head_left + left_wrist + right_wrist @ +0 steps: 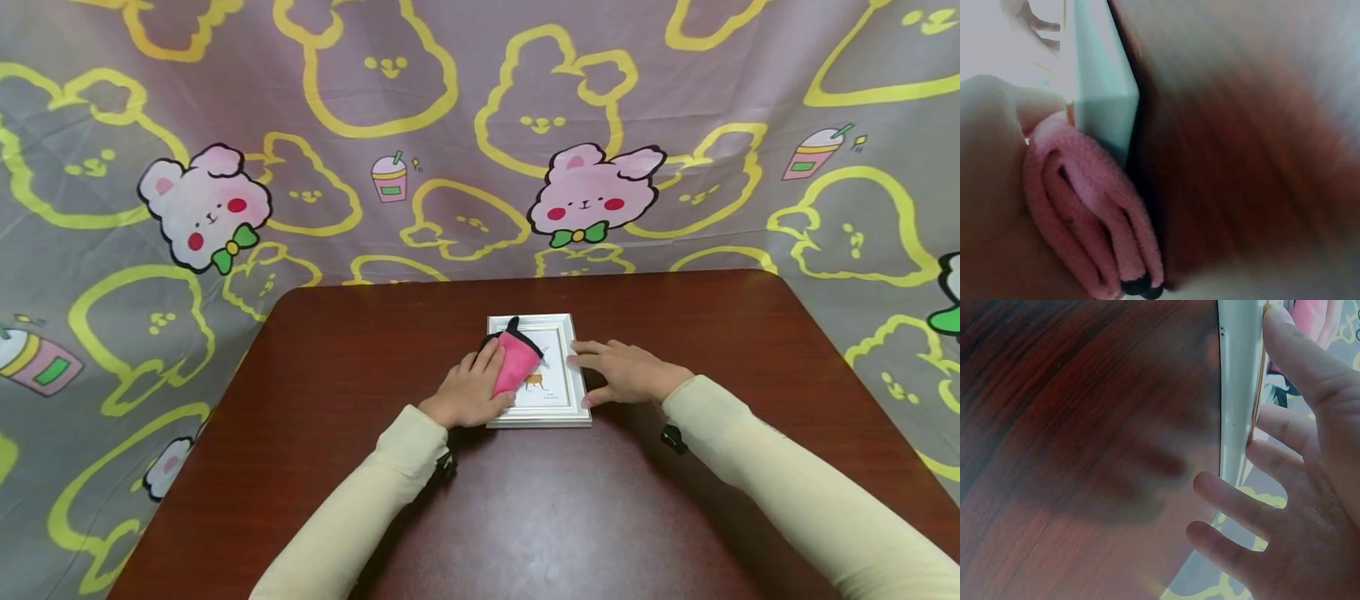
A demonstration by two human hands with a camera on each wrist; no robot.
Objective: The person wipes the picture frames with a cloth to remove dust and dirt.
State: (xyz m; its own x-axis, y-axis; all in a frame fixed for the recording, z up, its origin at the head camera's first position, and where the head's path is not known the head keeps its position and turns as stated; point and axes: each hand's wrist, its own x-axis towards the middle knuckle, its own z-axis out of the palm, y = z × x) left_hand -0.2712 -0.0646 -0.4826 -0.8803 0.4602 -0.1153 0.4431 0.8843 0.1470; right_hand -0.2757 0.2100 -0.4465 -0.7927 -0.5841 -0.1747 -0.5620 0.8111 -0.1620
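Observation:
A white picture frame (578,387) lies flat on the table with its picture facing up. My left hand (467,392) holds a folded pink cloth (519,365) with black edging against the frame's left part, covering some of the picture. In the left wrist view, the folded layers of the cloth (1094,187) hang beside the frame's white side (1107,94). At the frame's right side is my right hand (626,375), fingers spread, with thumb and fingertips at the rim. The right wrist view shows that hand (1297,481) with the thumb tip against the frame's edge (1238,381).
The dark reddish-brown table (360,358) extends around the frame, with rounded far corners. Behind it and along both sides hangs a curtain (450,108) printed with yellow outlines and cartoon bunnies. A small black device (673,438) sits below the right cuff.

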